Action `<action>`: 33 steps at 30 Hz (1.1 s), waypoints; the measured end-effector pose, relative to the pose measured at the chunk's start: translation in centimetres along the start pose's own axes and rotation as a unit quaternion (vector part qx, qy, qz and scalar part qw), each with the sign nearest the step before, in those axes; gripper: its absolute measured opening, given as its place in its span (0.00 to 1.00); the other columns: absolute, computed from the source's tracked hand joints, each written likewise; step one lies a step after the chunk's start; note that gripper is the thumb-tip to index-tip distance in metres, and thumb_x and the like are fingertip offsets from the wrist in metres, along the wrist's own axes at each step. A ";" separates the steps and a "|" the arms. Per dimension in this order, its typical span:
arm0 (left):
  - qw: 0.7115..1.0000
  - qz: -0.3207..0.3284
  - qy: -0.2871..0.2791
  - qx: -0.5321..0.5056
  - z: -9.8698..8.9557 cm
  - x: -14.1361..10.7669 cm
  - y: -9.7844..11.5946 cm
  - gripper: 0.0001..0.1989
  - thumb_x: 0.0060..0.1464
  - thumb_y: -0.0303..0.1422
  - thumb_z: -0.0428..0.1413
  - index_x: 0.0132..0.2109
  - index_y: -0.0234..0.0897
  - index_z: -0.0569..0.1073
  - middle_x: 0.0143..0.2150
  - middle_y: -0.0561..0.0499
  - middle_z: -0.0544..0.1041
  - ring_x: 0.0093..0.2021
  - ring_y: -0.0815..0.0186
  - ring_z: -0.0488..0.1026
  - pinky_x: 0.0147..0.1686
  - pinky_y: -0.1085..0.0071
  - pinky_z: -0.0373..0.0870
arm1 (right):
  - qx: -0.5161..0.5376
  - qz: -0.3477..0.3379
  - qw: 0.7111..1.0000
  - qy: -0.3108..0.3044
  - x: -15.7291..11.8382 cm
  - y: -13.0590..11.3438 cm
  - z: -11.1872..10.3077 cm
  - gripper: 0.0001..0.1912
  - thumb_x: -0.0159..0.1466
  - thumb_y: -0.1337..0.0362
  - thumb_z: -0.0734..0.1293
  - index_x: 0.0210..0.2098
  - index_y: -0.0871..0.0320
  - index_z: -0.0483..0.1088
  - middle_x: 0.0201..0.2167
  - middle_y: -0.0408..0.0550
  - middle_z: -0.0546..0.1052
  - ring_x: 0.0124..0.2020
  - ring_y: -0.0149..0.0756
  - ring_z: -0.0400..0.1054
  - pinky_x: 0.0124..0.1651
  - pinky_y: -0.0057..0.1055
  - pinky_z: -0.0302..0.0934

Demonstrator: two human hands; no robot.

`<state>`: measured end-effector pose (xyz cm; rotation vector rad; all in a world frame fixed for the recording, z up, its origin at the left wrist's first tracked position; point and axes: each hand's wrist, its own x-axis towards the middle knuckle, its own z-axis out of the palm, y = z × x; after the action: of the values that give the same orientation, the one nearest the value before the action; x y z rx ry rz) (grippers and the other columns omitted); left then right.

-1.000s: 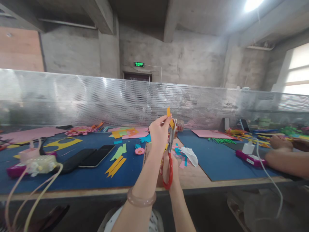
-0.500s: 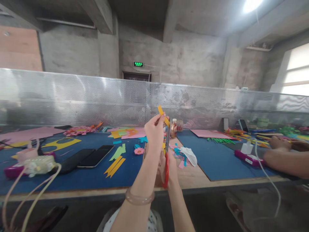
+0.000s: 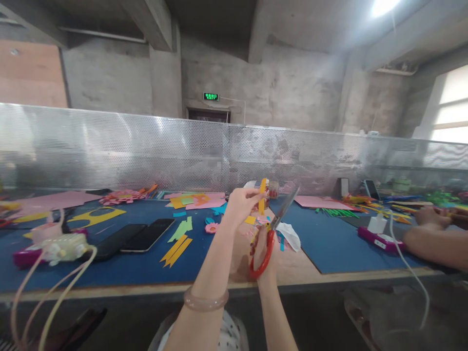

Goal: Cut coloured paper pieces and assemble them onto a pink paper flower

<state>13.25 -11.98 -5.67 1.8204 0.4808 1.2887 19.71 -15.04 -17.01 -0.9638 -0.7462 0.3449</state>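
Note:
Between the thumb and fingers of my left hand [image 3: 239, 207] is a narrow orange paper strip [image 3: 262, 200], held upright above the table. My right hand [image 3: 267, 251] grips red-handled scissors [image 3: 263, 263], their blades pointing up and to the right, apart from the strip. Whether the blades are fully closed is hard to make out. Two orange strips with notched ends [image 3: 176, 251] lie on the blue mat left of my arm, with light green paper pieces [image 3: 181, 229] just behind them. A pink paper flower [image 3: 211, 227] rests near my left forearm.
Two dark phones [image 3: 148, 236] lie to the left, beside a power strip with cables [image 3: 62, 247]. White tissue [image 3: 290, 236] and paper scraps sit right of my hands. Another person's hands [image 3: 435, 224] work at far right near a purple power strip [image 3: 380, 240]. A perforated metal partition [image 3: 153, 156] stands behind.
The scissors have swung away from the strip and now tilt right. My left hand has moved right and slightly down, turning the orange strip more upright.

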 end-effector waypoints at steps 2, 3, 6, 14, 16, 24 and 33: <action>0.999 -0.006 -0.035 0.028 0.2 -0.1 -0.1 0.10 0.48 0.35 0.55 0.34 0.33 0.77 0.28 0.47 0.77 0.30 0.65 0.73 0.31 0.70 0.71 | -0.003 0.002 1.000 0.014 -0.2 0.0 -0.1 0.18 0.58 0.48 0.57 0.26 0.56 0.55 0.13 0.33 0.56 0.12 0.23 0.52 0.14 0.20 0.50; 0.998 -0.008 -0.047 0.038 0.2 -0.2 -0.1 0.10 0.48 0.34 0.55 0.35 0.33 0.77 0.29 0.47 0.77 0.31 0.65 0.73 0.31 0.70 0.71 | -0.007 0.002 1.000 0.018 -0.2 -0.1 -0.1 0.18 0.58 0.48 0.57 0.25 0.56 0.54 0.13 0.32 0.56 0.12 0.23 0.52 0.14 0.20 0.50; 0.995 -0.023 -0.071 0.062 0.4 -0.3 0.0 0.10 0.48 0.32 0.55 0.34 0.32 0.77 0.30 0.45 0.77 0.31 0.64 0.73 0.31 0.69 0.71 | -0.020 -0.003 1.000 0.022 -0.4 -0.6 -0.2 0.18 0.59 0.49 0.57 0.25 0.57 0.54 0.13 0.33 0.57 0.12 0.23 0.53 0.14 0.20 0.50; 0.986 -0.075 -0.141 0.038 0.9 -0.6 0.3 0.08 0.47 0.31 0.54 0.31 0.30 0.76 0.28 0.44 0.76 0.30 0.62 0.73 0.32 0.66 0.71 | -0.065 -0.040 0.996 0.046 -0.4 -0.7 -0.8 0.14 0.56 0.52 0.60 0.27 0.59 0.61 0.16 0.37 0.63 0.16 0.26 0.57 0.18 0.23 0.50; 0.986 -0.073 -0.142 0.044 0.9 -0.5 0.1 0.08 0.47 0.31 0.54 0.31 0.30 0.76 0.28 0.44 0.76 0.30 0.62 0.73 0.32 0.66 0.71 | -0.068 -0.041 0.996 0.046 -0.4 -0.3 -0.9 0.14 0.56 0.53 0.60 0.28 0.59 0.62 0.15 0.38 0.63 0.17 0.28 0.58 0.19 0.24 0.51; 0.995 -0.050 -0.072 0.043 0.9 -0.2 -0.2 0.09 0.48 0.31 0.54 0.33 0.31 0.76 0.29 0.45 0.76 0.27 0.65 0.73 0.30 0.68 0.71 | -0.100 -0.056 0.992 0.056 -0.4 -0.1 -1.3 0.13 0.56 0.56 0.59 0.31 0.60 0.66 0.17 0.40 0.65 0.20 0.30 0.60 0.22 0.25 0.52; 0.999 -0.029 -0.002 0.046 -1.5 0.3 0.0 0.10 0.47 0.31 0.55 0.37 0.34 0.76 0.32 0.45 0.78 0.28 0.66 0.73 0.28 0.70 0.69 | -0.186 -0.059 0.979 0.066 1.4 -0.6 -1.2 0.10 0.58 0.60 0.57 0.25 0.59 0.62 0.17 0.41 0.64 0.21 0.31 0.58 0.24 0.26 0.51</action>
<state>12.00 -11.17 -5.28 1.8699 0.5963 1.2420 21.50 -15.33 -16.33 -1.2747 -0.7566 0.0341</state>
